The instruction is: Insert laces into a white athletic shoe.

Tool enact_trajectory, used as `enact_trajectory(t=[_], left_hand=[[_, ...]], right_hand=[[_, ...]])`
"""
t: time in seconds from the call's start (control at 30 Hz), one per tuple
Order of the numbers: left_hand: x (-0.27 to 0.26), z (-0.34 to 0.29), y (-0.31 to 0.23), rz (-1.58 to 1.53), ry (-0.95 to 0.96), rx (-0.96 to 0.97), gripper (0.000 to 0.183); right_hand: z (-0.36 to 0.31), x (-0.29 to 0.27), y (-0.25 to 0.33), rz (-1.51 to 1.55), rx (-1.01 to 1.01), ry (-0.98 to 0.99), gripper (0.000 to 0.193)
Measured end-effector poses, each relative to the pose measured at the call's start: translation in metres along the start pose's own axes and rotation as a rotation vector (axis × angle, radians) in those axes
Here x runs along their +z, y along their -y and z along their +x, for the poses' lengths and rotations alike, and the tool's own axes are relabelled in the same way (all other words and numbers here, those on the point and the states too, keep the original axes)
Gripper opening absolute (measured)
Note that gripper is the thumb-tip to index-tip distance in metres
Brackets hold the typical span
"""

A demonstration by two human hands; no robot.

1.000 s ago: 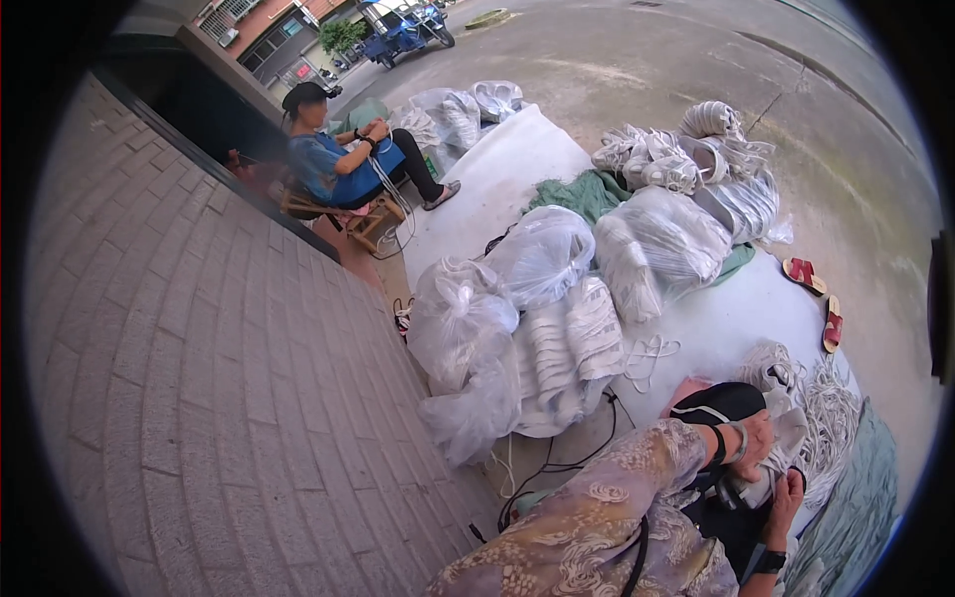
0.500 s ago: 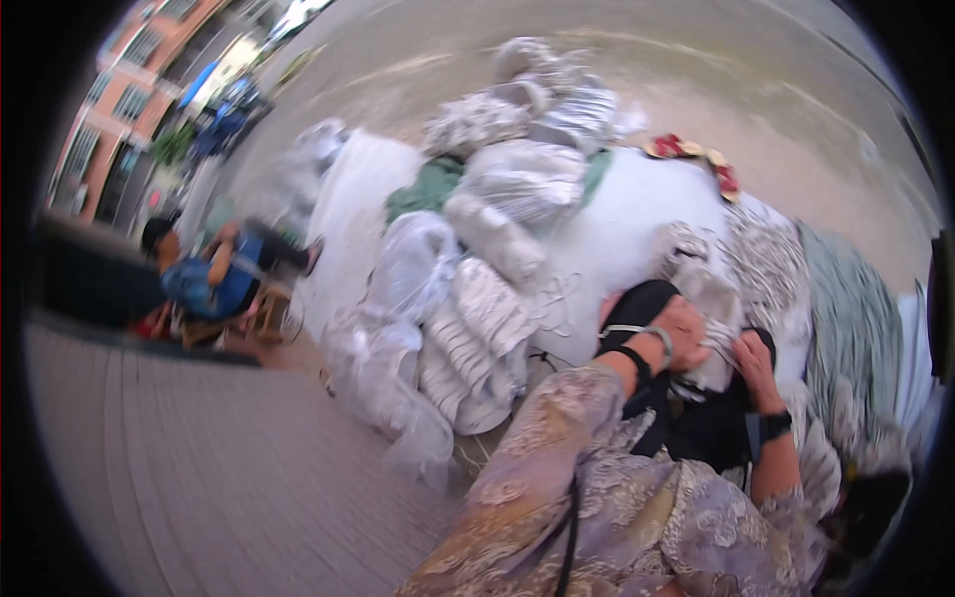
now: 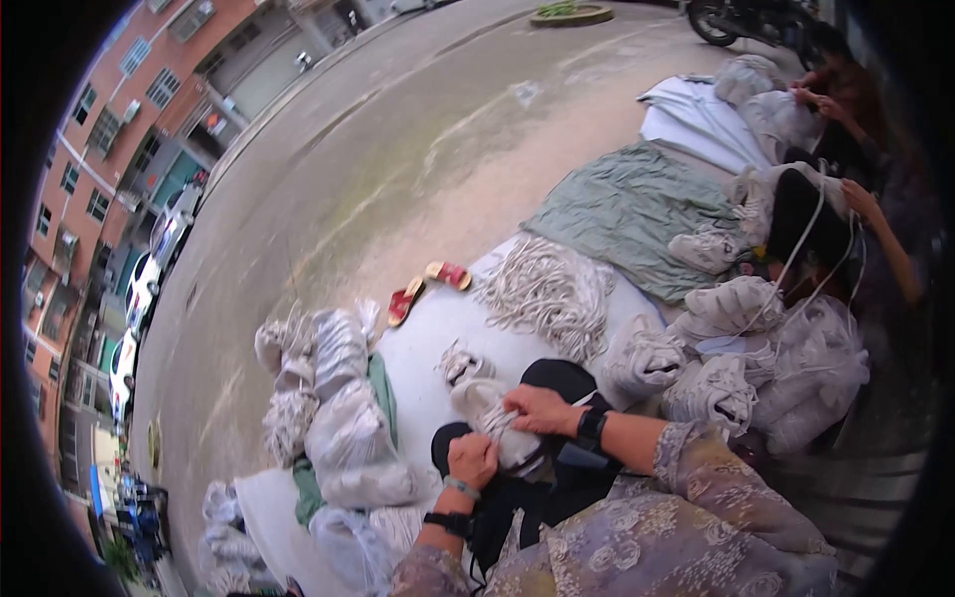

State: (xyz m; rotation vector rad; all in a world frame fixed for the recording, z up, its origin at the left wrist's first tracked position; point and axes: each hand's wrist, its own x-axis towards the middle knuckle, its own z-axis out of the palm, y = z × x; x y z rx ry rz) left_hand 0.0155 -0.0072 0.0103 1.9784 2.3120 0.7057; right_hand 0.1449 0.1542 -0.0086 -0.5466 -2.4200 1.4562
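A white shoe upper (image 3: 484, 402) with lace rows lies over my lap between dark-covered knees. The fingers of my right hand (image 3: 542, 410) are closed on the upper's right side, by the lacing. My left hand (image 3: 473, 460) is curled shut beside its left edge, against the left knee; whatever it pinches is hidden, too small to name. Just beyond the upper, a second white shoe upper (image 3: 462, 364) rests on the white sheet (image 3: 423, 343). A loose heap of white shoelaces (image 3: 552, 298) spreads farther off, right of the sheet's middle.
Red sandals (image 3: 403, 301) lie at the sheet's far edge. Bagged white bundles (image 3: 356, 438) are stacked at left. Several stacked shoe uppers (image 3: 711, 393) and a green cloth (image 3: 637, 214) lie at right. Other people's hands (image 3: 863, 202) hold long laces there.
The view has swung right: the seated person in blue has left it, and people at right now show. My right hand has moved onto the upper; my left has shifted to its near left side.
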Motion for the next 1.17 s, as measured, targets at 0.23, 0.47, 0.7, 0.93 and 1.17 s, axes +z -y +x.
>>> enact_trajectory(t=[0.23,0.47,0.7,0.93,1.17], left_hand=[[-0.028,-0.003,-0.013,-0.043,0.136,-0.083,0.017],[-0.058,-0.023,0.002,-0.126,0.16,-0.236,0.021],[-0.07,-0.042,-0.005,-0.299,0.176,-0.341,0.02],[-0.047,-0.052,0.012,-0.563,0.141,-0.643,0.026],[-0.047,-0.041,-0.015,-0.185,-0.005,-0.419,0.022]], right_hand=[[-0.019,0.007,0.015,-0.204,-0.214,-0.114,0.04],[-0.021,0.011,0.015,-0.354,-0.188,-0.088,0.018],[-0.003,0.015,0.004,-0.34,-0.267,-0.094,0.016],[-0.008,0.015,0.008,-0.28,-0.155,-0.073,0.017],[-0.014,0.017,0.027,-0.288,0.02,-0.007,0.017]])
